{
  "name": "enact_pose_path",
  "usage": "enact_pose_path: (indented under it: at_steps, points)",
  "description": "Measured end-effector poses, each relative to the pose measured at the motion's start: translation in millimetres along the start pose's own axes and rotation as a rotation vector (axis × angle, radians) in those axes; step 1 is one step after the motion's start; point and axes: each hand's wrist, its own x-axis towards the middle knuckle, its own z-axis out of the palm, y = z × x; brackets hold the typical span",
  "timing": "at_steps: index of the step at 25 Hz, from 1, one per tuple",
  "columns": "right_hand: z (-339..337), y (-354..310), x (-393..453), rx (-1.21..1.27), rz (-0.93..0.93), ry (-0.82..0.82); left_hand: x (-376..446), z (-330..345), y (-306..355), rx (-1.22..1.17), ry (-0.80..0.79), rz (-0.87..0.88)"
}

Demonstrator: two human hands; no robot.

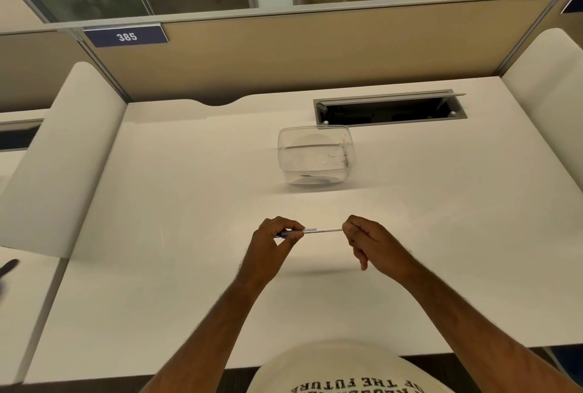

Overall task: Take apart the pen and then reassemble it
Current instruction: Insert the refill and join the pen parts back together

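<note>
A white pen (321, 230) with small dark print and a blue end is held level above the white desk (189, 298), pointing left to right. My left hand (273, 243) pinches its blue left end between thumb and fingers. My right hand (370, 243) is closed around its right end, which is hidden inside the fingers. The pen looks whole, with no loose parts on the desk near it.
A clear plastic tub (316, 154) stands on the desk beyond the hands. Behind it is an open cable slot (389, 108) set into the desk. White side dividers (63, 156) and a tan back panel (284, 52) close in the desk.
</note>
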Motion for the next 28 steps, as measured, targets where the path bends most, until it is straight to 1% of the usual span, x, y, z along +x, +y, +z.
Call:
enact_pose_path:
  at_steps: [2,3,4,5,8,9,10,11,12,13,15,17,18,19,20,21,23,24,25,26,28]
  points:
    - [-1,-6,3,0.266,0.16,-0.065,2,1,1,0.026,0.005,0.037]
    - [-2,-7,3,0.316,0.202,-0.098,3,0,1,0.031,0.003,0.044]
    - [-4,-7,3,0.297,0.206,-0.121,4,0,1,0.033,0.002,0.042]
    - [-5,-6,2,0.201,0.166,-0.128,4,-1,0,0.034,0.002,0.035]
    - [-8,-2,-4,-0.387,-0.056,-0.034,5,-3,-1,0.029,0.006,0.006]
    - [-9,-1,-5,-0.506,-0.103,-0.008,5,-3,-1,0.027,0.004,0.006]
    - [-9,0,-5,-0.545,-0.131,0.0,5,-3,-2,0.032,0.001,0.012]
    - [-8,0,-4,-0.531,-0.145,-0.013,4,-3,-3,0.038,-0.002,0.018]
    - [-6,1,-2,-0.456,-0.135,-0.045,5,-3,-4,0.044,-0.001,0.022]
    - [-5,2,0,-0.321,-0.087,-0.085,4,-3,-5,0.049,0.004,0.028]
    - [-3,2,7,0.06,0.113,-0.156,3,0,-6,0.088,0.014,0.069]
    - [-5,-3,9,0.37,0.365,-0.227,3,2,-5,0.162,0.017,0.152]
    - [-6,-4,9,0.447,0.43,-0.252,4,3,-6,0.188,0.015,0.188]
    - [-8,-4,10,0.453,0.436,-0.259,5,3,-6,0.199,0.013,0.209]
    - [-9,-4,10,0.386,0.394,-0.249,7,2,-6,0.199,0.012,0.208]
    - [-9,-4,9,0.24,0.301,-0.22,8,0,-6,0.193,0.013,0.194]
    - [-8,-3,4,-0.2,0.042,-0.11,10,-1,-6,0.163,0.016,0.156]
    - [-9,-1,2,-0.395,-0.054,-0.064,10,-1,-5,0.143,0.018,0.131]
    - [-9,1,2,-0.507,-0.107,-0.023,9,-1,-4,0.123,0.019,0.103]
    - [-9,1,1,-0.553,-0.133,0.014,10,-1,-3,0.106,0.022,0.081]
    - [-6,1,0,-0.563,-0.163,0.035,10,-1,-3,0.089,0.026,0.067]
